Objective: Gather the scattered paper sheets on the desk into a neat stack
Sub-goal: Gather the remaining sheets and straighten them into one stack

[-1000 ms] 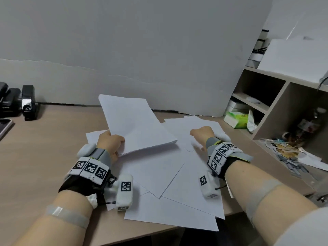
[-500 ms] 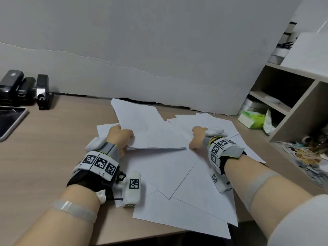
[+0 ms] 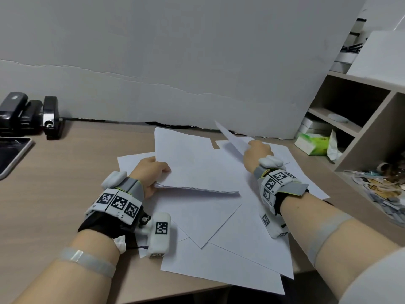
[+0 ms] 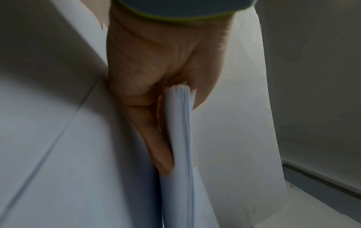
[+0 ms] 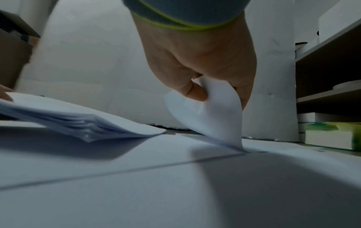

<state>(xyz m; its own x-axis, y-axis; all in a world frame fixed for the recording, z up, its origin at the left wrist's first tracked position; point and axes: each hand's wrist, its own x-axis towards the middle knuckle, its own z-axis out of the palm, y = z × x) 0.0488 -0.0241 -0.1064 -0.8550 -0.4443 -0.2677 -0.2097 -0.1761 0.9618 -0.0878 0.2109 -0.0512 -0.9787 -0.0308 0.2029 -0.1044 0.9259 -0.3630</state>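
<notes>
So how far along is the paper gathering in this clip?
Partly done. The left hand grips a stack of several gathered sheets, their edges roughly aligned, raised off the desk. In hand: the right hand pinches the corner of one more sheet, lifting it. Left: several loose sheets lie overlapping at angles on the desk, and the final stack is not yet squared and set down.

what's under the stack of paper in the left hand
Loose sheets lie spread on the desk beneath the stack, which the left hand grips by one edge. Its fingers curl underneath. Whatever lies directly below the stack's middle is covered.
</notes>
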